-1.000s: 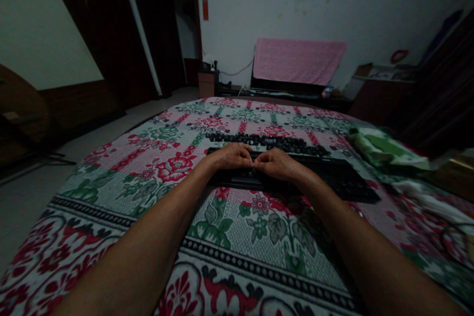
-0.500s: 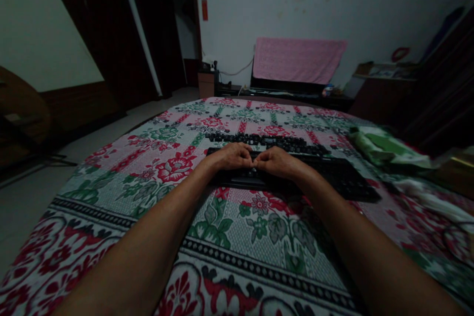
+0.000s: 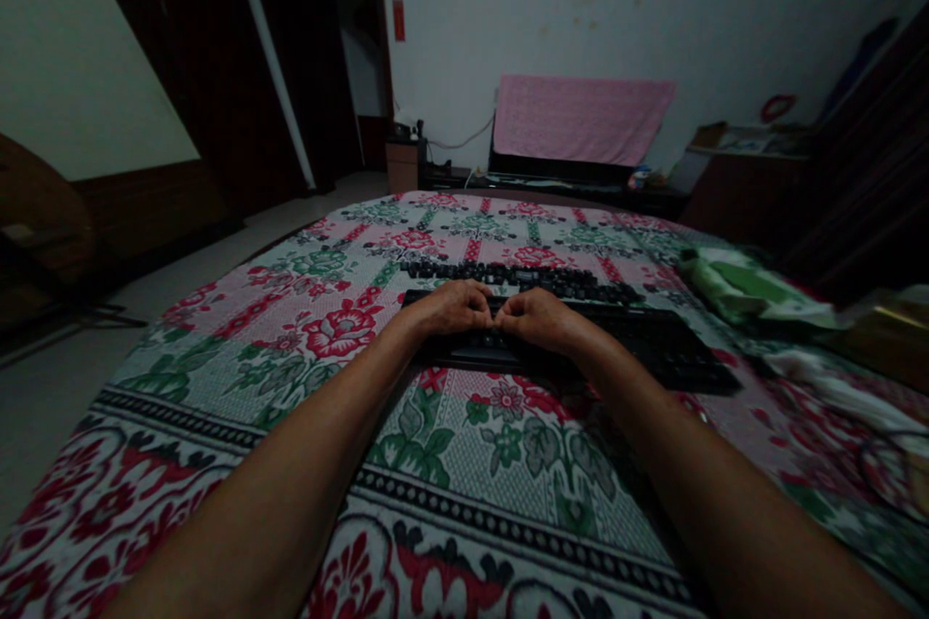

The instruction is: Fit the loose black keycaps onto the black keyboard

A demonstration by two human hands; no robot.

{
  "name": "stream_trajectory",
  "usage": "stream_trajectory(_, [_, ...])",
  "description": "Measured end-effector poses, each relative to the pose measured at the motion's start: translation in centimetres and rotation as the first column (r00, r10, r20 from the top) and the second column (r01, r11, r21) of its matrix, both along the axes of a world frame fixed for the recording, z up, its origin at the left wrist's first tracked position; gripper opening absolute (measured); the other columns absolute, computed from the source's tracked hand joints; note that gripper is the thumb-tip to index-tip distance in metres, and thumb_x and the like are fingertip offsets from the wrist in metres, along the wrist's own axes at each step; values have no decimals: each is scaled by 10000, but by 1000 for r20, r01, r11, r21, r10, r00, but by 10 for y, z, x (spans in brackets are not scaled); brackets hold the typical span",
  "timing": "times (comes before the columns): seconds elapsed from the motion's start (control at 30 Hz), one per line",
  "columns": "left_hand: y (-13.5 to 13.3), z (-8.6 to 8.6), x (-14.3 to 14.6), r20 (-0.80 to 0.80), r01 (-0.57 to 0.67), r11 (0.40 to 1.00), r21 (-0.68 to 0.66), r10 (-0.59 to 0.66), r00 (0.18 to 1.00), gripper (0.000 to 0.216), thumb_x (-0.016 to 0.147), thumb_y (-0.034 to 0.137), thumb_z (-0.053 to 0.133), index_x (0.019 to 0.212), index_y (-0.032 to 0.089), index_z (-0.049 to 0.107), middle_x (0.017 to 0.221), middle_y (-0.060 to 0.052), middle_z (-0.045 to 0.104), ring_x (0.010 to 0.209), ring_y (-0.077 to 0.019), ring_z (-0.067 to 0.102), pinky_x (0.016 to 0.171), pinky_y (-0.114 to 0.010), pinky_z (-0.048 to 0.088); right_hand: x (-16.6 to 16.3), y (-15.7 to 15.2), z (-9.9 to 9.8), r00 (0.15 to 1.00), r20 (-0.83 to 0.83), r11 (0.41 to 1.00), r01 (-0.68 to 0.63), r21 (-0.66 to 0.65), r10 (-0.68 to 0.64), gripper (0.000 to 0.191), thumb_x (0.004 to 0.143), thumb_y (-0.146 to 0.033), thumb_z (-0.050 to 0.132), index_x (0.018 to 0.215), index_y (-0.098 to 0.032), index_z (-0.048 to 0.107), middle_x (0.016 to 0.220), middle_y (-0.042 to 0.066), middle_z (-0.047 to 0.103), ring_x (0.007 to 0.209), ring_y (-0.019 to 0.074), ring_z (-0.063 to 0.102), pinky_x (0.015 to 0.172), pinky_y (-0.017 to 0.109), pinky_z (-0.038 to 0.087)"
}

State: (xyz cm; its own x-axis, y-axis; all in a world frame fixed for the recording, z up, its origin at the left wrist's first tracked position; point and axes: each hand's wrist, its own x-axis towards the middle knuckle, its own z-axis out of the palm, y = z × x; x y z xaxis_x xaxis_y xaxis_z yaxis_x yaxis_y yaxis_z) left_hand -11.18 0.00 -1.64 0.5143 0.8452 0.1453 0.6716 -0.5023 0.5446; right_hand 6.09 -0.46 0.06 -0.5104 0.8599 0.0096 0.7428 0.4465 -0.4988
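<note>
A black keyboard (image 3: 674, 348) lies on the flowered cloth, with both hands over its left half. My left hand (image 3: 457, 307) is closed, its fingertips pinched low against the keyboard. Close beside it, my right hand (image 3: 537, 317) is closed too, thumb and forefinger pinched, the fingertips of both hands almost touching. Whatever lies between the fingers is hidden or too small to name. Just behind the keyboard stretches a row of loose black keycaps (image 3: 523, 277).
A green-and-white packet (image 3: 755, 285) lies at the right, with a white cloth or bag (image 3: 842, 392) and a dark cable (image 3: 882, 464) nearer. The patterned cloth (image 3: 341, 329) covers the table. A pink towel (image 3: 584, 116) hangs over something by the far wall.
The view has shifted very slightly. Both hands stay at the same place on the keyboard, with their fingertips now a little farther apart.
</note>
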Motion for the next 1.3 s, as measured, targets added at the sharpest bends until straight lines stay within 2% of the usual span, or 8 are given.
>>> stream_trajectory(0.13, [-1, 0, 1, -24, -33, 999, 15, 34, 999, 188, 656, 305, 557, 714, 160, 661, 1150, -31, 495, 975, -161, 501, 773, -200, 402, -2, -2, 0, 999, 47, 999, -14, 48, 12, 196, 654, -246, 473, 627, -138, 634, 525, -3, 551, 471, 70, 440, 443, 179, 288])
stream_trajectory(0.3, [-3, 2, 3, -29, -23, 998, 57, 25, 999, 186, 682, 285, 522, 715, 152, 648, 1122, -34, 522, 957, -149, 514, 785, -196, 397, 6, 1, -2, 998, -15, 995, -67, 69, 69, 246, 694, -297, 454, 686, -146, 648, 564, -4, 572, 505, 84, 467, 457, 182, 306])
stream_trajectory(0.4, [-8, 3, 7, -54, -108, 984, 142, 116, 992, 195, 697, 262, 494, 786, 166, 638, 1034, -32, 578, 913, -156, 533, 804, -227, 392, 18, 8, 0, 997, -53, 982, 57, 183, -48, 279, 724, -321, 431, 738, -157, 656, 634, 13, 617, 571, 111, 521, 497, 196, 341])
stream_trajectory(0.53, [-12, 3, 14, -132, -247, 939, 239, 284, 950, 283, 719, 241, 455, 958, 191, 600, 1016, -46, 594, 949, -186, 523, 843, -282, 379, 42, 22, 1, 953, -78, 866, 299, 401, -293, 271, 735, -309, 431, 817, -189, 660, 795, 33, 662, 736, 159, 576, 645, 232, 391])
stream_trajectory(0.63, [-11, 3, 17, -216, -274, 933, 233, 324, 921, 332, 744, 249, 425, 1046, 231, 560, 1057, -35, 588, 970, -187, 523, 843, -296, 386, 54, 29, -4, 926, -19, 829, 346, 439, -376, 275, 729, -280, 434, 875, -211, 657, 884, 26, 660, 822, 169, 579, 737, 245, 396])
stream_trajectory(0.8, [-10, 6, 21, -308, -281, 936, 214, 338, 889, 325, 747, 244, 413, 1033, 266, 565, 1029, -15, 608, 951, -179, 540, 821, -285, 400, 48, 39, -11, 940, 90, 856, 258, 448, -330, 273, 717, -290, 455, 897, -234, 652, 886, 18, 657, 830, 169, 581, 739, 243, 410])
stream_trajectory(1.1, [-7, 3, 18, -272, -267, 937, 224, 323, 907, 342, 743, 257, 400, 1047, 266, 556, 1052, -18, 599, 966, -186, 536, 830, -294, 398, 25, 68, 1, 889, 348, 913, 160, 375, -299, 316, 627, -299, 549, 929, -294, 640, 893, 32, 648, 861, 218, 572, 702, 301, 434])
stream_trajectory(1.3, [-11, 7, 19, -277, -280, 939, 202, 329, 903, 338, 739, 253, 401, 1033, 255, 567, 1033, -29, 607, 950, -200, 543, 798, -307, 415, 25, 74, 5, 880, 411, 937, 97, 335, -238, 309, 623, -314, 555, 919, -298, 645, 898, 25, 645, 862, 212, 567, 705, 291, 433])
